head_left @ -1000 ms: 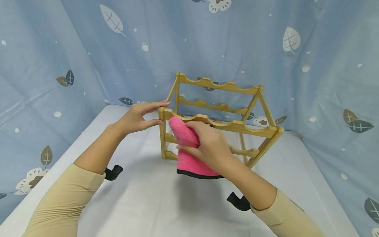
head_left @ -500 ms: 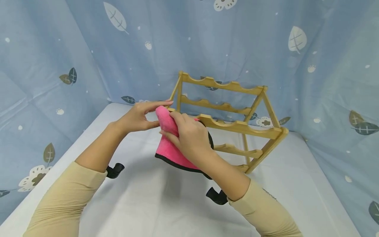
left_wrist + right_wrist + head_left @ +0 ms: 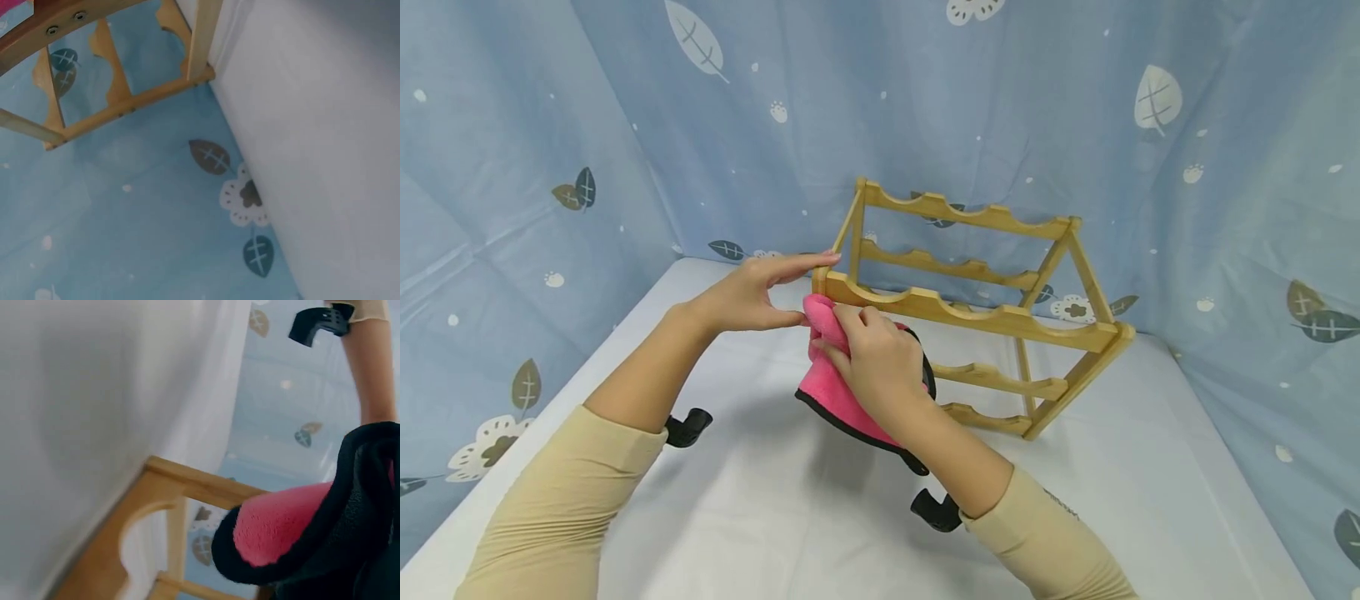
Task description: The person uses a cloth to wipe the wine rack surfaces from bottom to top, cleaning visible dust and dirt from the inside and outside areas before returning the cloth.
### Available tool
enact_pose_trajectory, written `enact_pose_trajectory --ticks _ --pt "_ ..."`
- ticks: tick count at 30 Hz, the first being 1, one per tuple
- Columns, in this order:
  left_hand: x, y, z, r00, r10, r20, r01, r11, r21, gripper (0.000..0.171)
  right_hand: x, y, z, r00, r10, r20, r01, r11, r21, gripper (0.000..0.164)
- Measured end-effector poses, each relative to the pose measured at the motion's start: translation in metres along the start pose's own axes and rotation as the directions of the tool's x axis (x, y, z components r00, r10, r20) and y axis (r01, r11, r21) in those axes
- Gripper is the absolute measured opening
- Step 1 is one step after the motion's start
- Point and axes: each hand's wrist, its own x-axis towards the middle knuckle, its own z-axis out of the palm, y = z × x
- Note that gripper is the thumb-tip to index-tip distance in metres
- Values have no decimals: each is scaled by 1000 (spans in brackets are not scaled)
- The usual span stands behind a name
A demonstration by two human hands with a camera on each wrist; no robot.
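Note:
A light wooden wine rack [image 3: 1045,327] with scalloped rails stands upright on the white surface. At its upper left corner, my left hand [image 3: 748,292] holds the frame, fingers over the top and thumb at the post's side. My right hand [image 3: 883,362] grips a bunched pink cloth [image 3: 835,400] with black edging. The cloth's upper fold overlaps the left end of the front rail. Close up in the right wrist view, the cloth [image 3: 275,519] hangs beside the wooden frame [image 3: 206,484]. The left wrist view shows the rack's end frame [image 3: 119,112], but not the left hand.
A white-covered table [image 3: 730,517] lies beneath the rack. Blue curtain [image 3: 760,150] with leaf prints encloses the back and sides, close behind the rack. Black camera mounts [image 3: 688,427] sit at both wrists.
My right hand has carried the cloth leftward along the front rail to the left post, then slightly downward. The left hand stays at the corner, and the rack shows no clear movement.

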Motion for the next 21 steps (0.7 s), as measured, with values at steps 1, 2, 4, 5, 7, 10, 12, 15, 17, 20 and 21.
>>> enact_pose_trajectory --ticks 1,2,4,5,7,10,12,15,17,20,21 --pt "-1 0 -1 1000 -12 8 12 1000 0 73 -2 0 2 1000 8 14 -8 1000 1 40" --pt "-1 1 -2 1000 -24 15 24 1000 5 73 -3 0 4 1000 16 25 -17 1000 6 41" --pt "-1 1 -4 999 -32 20 32 999 15 73 -6 0 8 999 26 36 -27 1000 7 42" --pt "-1 1 -4 999 -27 19 27 999 19 72 -8 0 10 999 31 41 -31 999 7 42" --pt "0 0 -4 1000 -12 9 11 1000 29 71 -11 0 13 998 37 51 -38 999 7 42" --pt "2 -2 -1 999 31 -28 -30 999 46 69 -16 -1 18 997 39 67 -38 999 -14 41" --pt "3 -3 1 996 66 -67 -62 996 62 68 -19 -1 22 997 35 71 -33 999 -36 39" --pt "6 -5 4 985 117 -127 -108 991 79 66 -22 -2 28 998 25 56 -21 997 -78 38" --pt "7 -6 6 978 139 -157 -128 989 78 63 -25 -3 32 999 9 36 -5 994 -109 38" --pt "8 -6 7 973 147 -179 -137 988 67 60 -29 -5 37 1000 -29 11 30 987 -161 37" --pt "9 -6 8 971 151 -184 -142 988 63 59 -30 -5 39 999 -43 3 43 982 -182 36"
